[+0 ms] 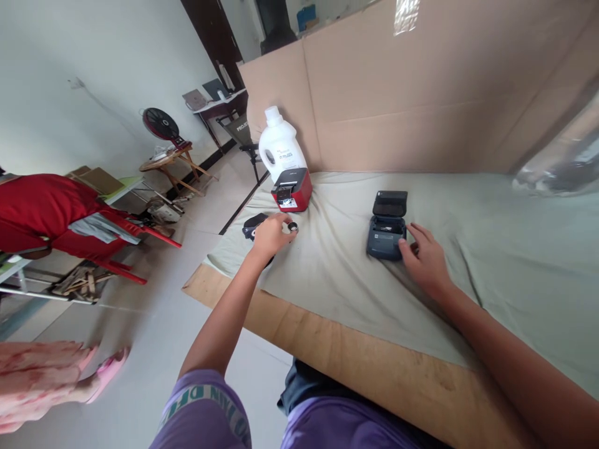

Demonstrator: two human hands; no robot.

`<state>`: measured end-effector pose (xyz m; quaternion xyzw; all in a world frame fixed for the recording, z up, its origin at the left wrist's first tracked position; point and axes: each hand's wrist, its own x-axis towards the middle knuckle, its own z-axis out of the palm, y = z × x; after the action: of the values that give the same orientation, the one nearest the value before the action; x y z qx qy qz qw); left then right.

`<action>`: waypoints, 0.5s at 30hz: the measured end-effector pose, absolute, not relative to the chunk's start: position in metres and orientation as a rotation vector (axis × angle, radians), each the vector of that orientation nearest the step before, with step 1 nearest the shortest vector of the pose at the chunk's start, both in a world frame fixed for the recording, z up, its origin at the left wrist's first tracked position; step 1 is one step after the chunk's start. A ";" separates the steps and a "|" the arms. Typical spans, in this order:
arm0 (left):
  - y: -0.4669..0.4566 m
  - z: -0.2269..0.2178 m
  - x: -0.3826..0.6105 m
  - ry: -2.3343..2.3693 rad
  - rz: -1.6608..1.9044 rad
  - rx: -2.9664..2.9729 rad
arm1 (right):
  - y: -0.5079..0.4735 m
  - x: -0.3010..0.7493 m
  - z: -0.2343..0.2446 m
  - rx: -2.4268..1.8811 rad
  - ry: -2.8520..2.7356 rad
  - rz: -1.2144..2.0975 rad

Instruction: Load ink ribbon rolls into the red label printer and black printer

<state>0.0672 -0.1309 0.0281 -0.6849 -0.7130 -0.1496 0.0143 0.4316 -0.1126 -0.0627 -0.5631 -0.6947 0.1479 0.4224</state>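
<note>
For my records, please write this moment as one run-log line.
left hand: pinches small round item | right hand: touches dark device, lid raised | beyond hands: red-and-black machine, white jug

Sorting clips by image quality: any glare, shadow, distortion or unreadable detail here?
Head view: bright glare on a shiny patch of the cardboard; soft shadows in folds of the cloth; the white bottle looks slanted, lens or tilt unclear; lettering on the dark device too small to read.
</note>
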 end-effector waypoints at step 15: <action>-0.099 -0.026 0.264 -1.354 -1.274 -2.590 | -0.060 0.429 0.024 -1.342 -1.918 1.166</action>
<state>0.2641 -0.0994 -0.0256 -0.8122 -0.4245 -0.3996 -0.0233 0.4287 -0.0601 0.0244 -0.4954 -0.7082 0.4305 0.2601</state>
